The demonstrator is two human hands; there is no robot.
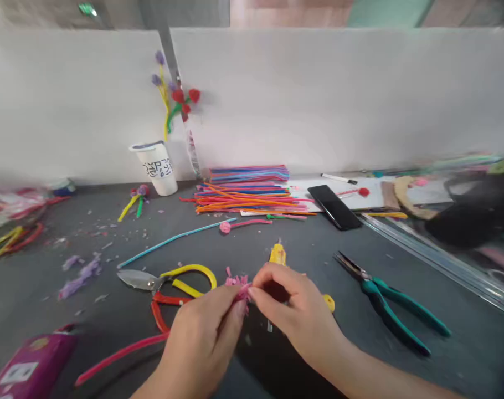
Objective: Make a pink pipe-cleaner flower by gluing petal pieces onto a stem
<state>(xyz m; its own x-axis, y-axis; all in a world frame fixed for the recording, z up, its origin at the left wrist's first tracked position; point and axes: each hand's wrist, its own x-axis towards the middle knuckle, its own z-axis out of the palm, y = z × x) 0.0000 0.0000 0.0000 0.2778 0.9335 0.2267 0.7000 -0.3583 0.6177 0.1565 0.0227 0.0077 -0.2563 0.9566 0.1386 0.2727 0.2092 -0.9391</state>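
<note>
Both hands meet low in the middle of the head view, over the dark table. Between thumb and fingers, my left hand (206,332) holds a fluffy pink piece (237,281) with short cut tufts. My right hand (296,310) pinches the same pink piece from its right side, thumb and index finger pressed together. A red stem (119,354) reaches out to the left from beside my left hand; its other end is hidden. Just behind my right hand, a yellow tool (277,254) is partly covered. Open scissors (152,284) with yellow and red handles lie left of the hands.
Teal-handled pliers (395,305) lie at the right, near a black phone (334,206). Behind are a pile of coloured pipe cleaners (247,191) and a white cup (158,169). A purple box (31,366) sits front left, with purple scraps (81,276) beyond it.
</note>
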